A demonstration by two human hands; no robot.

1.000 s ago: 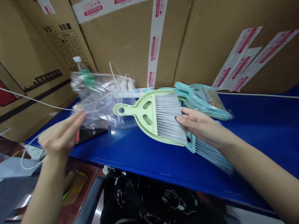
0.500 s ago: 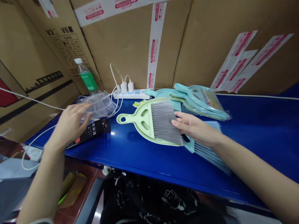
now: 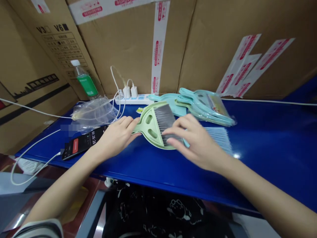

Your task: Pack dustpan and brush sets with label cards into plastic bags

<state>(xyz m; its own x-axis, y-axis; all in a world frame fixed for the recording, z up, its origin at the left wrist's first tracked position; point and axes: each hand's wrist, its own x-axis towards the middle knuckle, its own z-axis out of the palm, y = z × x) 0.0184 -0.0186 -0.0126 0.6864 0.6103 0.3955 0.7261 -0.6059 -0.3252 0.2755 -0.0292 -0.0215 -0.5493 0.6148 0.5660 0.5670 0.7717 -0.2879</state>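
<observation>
A pale green hand brush with grey bristles, nested in its green dustpan [image 3: 155,127], lies on the blue table [image 3: 272,132]. My left hand [image 3: 118,135] is wrapped round its handle. My right hand [image 3: 193,138] rests with curled fingers on the bristle end. A teal brush [image 3: 219,138] lies under my right hand. Behind them sits a stack of teal dustpan sets in clear bags [image 3: 205,104].
A crumpled clear plastic bag [image 3: 92,112] lies at the left beside a phone [image 3: 83,143] on a white cable. A green-labelled bottle [image 3: 84,81] and a power strip [image 3: 135,98] stand at the back. Cardboard boxes [image 3: 138,43] wall the table.
My left hand let go of the plastic bag, which now lies by the bottle, and moved right onto the green handle. My right hand shifted over the bristles.
</observation>
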